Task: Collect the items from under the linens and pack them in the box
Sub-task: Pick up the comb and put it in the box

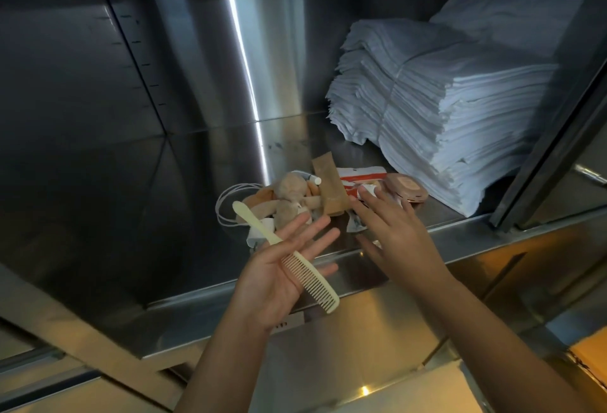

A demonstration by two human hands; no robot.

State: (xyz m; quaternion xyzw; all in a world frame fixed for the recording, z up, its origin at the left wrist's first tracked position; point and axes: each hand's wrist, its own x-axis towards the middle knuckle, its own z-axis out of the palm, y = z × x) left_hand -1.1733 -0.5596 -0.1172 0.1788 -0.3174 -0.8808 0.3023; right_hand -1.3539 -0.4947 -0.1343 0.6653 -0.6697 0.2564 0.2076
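A bare steel shelf (184,215) sits within shiny metal cabinet walls (82,68).

No legible text anywhere; print on the red-and-white packet (361,173) too blurred to read; small label (289,320) on near shelf edge unreadable.

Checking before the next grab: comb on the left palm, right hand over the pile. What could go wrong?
1. The comb lies loose across the flat left hand, with no finger curled round it; a tilt could drop it.
2. The right hand reaches into a jumbled pile; the white cord might snag and drag the plush toy off the shelf edge.
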